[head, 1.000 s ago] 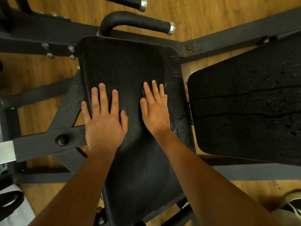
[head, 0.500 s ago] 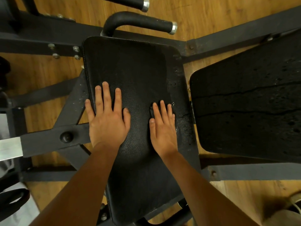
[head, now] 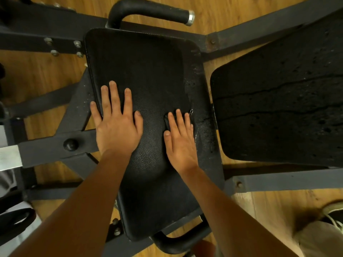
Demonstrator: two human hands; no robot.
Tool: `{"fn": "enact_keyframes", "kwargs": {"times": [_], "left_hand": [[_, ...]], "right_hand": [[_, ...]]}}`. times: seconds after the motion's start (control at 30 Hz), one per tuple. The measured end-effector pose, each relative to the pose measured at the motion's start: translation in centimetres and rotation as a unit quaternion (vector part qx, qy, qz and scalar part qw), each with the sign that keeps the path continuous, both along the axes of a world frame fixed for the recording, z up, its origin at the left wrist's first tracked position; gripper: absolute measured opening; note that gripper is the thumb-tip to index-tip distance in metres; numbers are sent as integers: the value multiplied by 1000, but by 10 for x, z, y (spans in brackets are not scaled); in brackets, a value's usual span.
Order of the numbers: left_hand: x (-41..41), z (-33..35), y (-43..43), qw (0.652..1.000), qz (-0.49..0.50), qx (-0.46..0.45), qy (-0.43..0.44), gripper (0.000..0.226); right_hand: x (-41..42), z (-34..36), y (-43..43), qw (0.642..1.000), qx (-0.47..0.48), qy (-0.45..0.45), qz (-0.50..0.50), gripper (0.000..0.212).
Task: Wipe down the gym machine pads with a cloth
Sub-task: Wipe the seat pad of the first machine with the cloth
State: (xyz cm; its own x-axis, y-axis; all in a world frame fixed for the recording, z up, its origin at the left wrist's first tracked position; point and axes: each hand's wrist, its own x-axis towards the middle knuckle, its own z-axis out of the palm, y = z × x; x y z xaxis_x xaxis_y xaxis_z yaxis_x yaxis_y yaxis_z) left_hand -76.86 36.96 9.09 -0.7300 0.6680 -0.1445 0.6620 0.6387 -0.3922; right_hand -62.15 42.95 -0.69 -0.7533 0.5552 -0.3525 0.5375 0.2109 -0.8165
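A long black seat pad (head: pixel 141 67) runs away from me in the middle of the view. My left hand (head: pixel 117 127) lies flat on its left side, little finger over the pad's edge. My right hand (head: pixel 180 143) presses flat on the pad's right side. A small dark cloth (head: pixel 167 120) lies under its fingers; only a dark edge by the forefinger and a pale corner past the fingertips show. A second, cracked black pad (head: pixel 278 108) sits to the right, speckled with droplets.
Dark steel frame bars (head: pixel 55 145) surround the pads over a wooden floor. A black padded handle (head: pixel 148 10) with a metal end cap curves beyond the seat pad, and another handle (head: pixel 176 242) lies below it. My shoe (head: pixel 332 212) shows at the bottom right.
My right hand has slid toward me along the pad's right side with the cloth under it. My left hand has stayed flat in the same spot.
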Motion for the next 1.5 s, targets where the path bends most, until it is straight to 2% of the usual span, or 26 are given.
{"fn": "enact_keyframes", "kwargs": {"times": [0.27,0.63,1.07,1.37,1.5], "left_hand": [[0,-2,0,1000,-5,9,3,62],[0,-1,0,1000,-6,13,-3,62],[1,-2,-1,1000,-10,14,5,61],[0,-3,0,1000,-9,12,3,62],[0,-3,-1,1000,-10,17,4,62]], "right_hand": [[-13,1,9,1000,1,-4,-18,54],[58,-9,-34,1000,17,-12,21,55],[40,-10,-33,999,37,-16,-37,55],[63,-10,-41,1000,23,-1,-5,57],[106,-15,-57,998,15,26,53,67]]}}
